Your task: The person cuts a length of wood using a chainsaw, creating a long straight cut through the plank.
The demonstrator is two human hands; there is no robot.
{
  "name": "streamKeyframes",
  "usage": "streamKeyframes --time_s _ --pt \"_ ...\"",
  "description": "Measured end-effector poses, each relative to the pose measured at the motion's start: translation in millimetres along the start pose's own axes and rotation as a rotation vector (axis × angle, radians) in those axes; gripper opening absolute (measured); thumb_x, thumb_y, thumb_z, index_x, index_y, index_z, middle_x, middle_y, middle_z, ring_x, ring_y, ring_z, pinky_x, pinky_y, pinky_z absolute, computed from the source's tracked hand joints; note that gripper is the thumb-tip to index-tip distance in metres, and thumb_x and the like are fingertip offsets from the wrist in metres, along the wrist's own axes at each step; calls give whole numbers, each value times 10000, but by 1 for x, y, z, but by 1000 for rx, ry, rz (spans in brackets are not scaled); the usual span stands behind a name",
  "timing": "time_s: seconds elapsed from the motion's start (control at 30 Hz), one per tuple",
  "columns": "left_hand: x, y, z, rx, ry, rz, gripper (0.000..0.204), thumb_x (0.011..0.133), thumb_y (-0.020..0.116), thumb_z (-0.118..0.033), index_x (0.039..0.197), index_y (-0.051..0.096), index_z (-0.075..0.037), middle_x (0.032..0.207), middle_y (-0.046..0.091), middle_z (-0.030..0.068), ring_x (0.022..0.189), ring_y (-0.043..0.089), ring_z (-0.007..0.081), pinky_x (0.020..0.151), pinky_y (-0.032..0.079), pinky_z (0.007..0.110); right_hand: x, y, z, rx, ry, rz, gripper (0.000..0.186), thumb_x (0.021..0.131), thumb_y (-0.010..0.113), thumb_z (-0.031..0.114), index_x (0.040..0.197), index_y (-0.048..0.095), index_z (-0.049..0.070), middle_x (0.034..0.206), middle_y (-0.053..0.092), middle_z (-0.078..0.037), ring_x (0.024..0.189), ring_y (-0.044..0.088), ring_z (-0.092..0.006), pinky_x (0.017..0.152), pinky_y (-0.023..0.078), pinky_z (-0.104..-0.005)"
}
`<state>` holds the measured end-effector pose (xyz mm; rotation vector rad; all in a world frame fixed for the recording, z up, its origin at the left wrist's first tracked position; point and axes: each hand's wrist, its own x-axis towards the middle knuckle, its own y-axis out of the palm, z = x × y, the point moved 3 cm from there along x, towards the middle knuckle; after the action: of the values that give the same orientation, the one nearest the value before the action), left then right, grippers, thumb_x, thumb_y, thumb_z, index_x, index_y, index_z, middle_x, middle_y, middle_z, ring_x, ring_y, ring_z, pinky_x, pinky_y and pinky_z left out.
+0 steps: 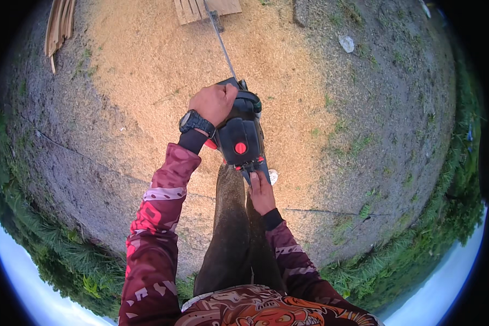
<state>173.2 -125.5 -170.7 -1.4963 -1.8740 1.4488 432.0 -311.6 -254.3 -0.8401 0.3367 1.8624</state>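
Note:
A chainsaw with a black body and a round red cap is held out in front of my legs. My left hand, with a dark watch on its wrist, is closed around the front handle. At the rear handle, my right hand is wrapped on with its thumb lying along the top; its other fingers are mostly hidden beneath. The thin guide bar points away from me, and its far end reaches over pale sawn wood at the top edge of the view.
Sawdust covers the ground around my feet and ahead. Several long boards lie at the far left. A dark block sits at the top right, near a whitish flat piece. Green plants rim both sides.

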Motion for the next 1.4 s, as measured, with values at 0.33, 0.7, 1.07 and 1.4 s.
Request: streamKeyframes --time_s 0.33,0.7,1.07,1.4 --pt "21 -9 0 32 67 -6 518 980 429 -416 825 739 -31 819 692 250 803 683 445 753 555 523 13 4 12 54 17 13 399 1082 469 380 1218 564 18 805 531 -2 634 457 -82 589 427 -262" --pt "34 -24 1 9 4 -6 519 980 439 -419 817 731 -22 820 692 250 806 682 450 763 559 514 27 8 28 4 1 14 399 1085 459 381 1208 568 18 848 557 -20 682 488 -84 613 454 -269" --pt "57 -31 1 9 15 -35 516 970 446 -429 830 742 -30 801 683 263 791 679 459 753 558 516 40 11 49 5 -2 12 387 1090 443 377 1186 568 24 824 548 -35 670 494 -94 599 464 -273" --pt "80 -41 8 -16 62 -84 515 970 469 -419 802 720 -2 766 656 281 751 666 475 692 550 514 57 18 68 -27 -20 1 435 1062 429 421 1207 574 37 692 622 -148 662 655 -323 649 482 -443"
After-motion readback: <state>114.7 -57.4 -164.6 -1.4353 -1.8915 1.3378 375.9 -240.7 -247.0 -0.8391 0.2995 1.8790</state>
